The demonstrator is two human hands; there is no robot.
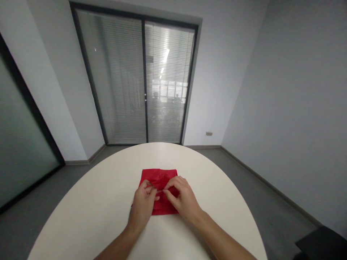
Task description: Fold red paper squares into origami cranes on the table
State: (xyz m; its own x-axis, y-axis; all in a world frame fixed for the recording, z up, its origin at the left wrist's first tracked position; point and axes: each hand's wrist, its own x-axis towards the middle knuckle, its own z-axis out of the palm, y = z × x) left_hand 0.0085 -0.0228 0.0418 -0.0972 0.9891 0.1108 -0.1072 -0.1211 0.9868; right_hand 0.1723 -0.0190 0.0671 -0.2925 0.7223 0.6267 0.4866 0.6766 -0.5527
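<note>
Over the pale table [217,202], left hand [143,203] and right hand [185,196] angle inward, pinching the red fabric [165,207].

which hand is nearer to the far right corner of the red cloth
Right. The right hand is over the right side of the red cloth, just short of that far corner; the left hand is over the left side, farther from it.

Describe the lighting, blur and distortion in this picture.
Head view: bright streaks in the right glass panel; head view: soft detail at the left hand, right hand and red sheet; head view: the dark frame looks skewed, suggesting wide-angle distortion.
</note>
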